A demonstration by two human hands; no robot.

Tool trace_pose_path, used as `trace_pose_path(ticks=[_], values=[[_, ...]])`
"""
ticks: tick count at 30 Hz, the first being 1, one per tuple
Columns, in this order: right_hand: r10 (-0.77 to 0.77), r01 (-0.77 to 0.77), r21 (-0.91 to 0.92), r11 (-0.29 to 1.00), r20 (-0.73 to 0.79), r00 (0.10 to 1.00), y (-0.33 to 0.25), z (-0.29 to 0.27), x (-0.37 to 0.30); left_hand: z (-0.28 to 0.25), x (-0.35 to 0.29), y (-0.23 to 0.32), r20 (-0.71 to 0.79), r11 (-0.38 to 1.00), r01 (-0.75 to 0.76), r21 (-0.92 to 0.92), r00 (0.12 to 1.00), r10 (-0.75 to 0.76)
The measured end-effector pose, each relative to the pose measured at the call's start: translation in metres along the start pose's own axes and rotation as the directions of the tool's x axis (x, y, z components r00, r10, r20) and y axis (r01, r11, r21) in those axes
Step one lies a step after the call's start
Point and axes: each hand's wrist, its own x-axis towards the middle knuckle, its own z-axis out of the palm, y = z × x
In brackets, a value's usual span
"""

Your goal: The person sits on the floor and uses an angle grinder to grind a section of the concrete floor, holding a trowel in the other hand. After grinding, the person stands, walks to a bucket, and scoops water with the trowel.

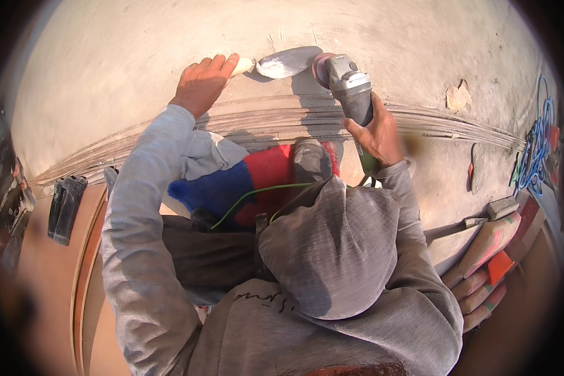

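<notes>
The left hand (202,86) is closed around the pale handle (243,66) of a grey leaf-shaped blade (287,62), which extends to the right at the far side of the scene. The right hand (380,135) is wrapped around the body of a grey angle grinder (352,88), right of the blade. The grinder's reddish disc (320,70) sits at the blade's right tip; contact cannot be determined. Nearer, a green cord (257,193) crosses a red and blue cloth (233,185). A blue cable coil (535,156) is at the right.
</notes>
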Motion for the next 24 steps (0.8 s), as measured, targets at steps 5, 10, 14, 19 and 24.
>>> trace_pose_path(ticks=[5,10,14,19,24], values=[[-0.229,0.23,-0.077,0.97,0.018,0.973,-0.013,0.02,-0.011,0.018,0.002,-0.018,0.007,0.993,-0.009,-0.122,1.0,0.01],[-0.174,0.183,-0.084,0.98,0.1,0.98,-0.02,0.025,-0.004,0.023,0.005,-0.024,-0.006,0.993,-0.023,-0.117,1.0,0.022],[-0.104,0.107,-0.073,0.992,0.039,0.994,0.0,0.019,0.01,0.031,0.007,-0.03,-0.057,0.99,-0.053,-0.133,0.997,0.046],[0.061,-0.06,0.005,0.998,-0.087,0.994,0.027,0.007,0.032,0.04,0.008,-0.039,-0.046,0.99,-0.062,-0.123,0.997,0.056],[0.212,-0.158,0.259,0.953,-0.197,0.957,0.031,-0.003,0.024,0.049,0.002,-0.032,0.055,0.997,-0.032,-0.07,0.998,0.036]])
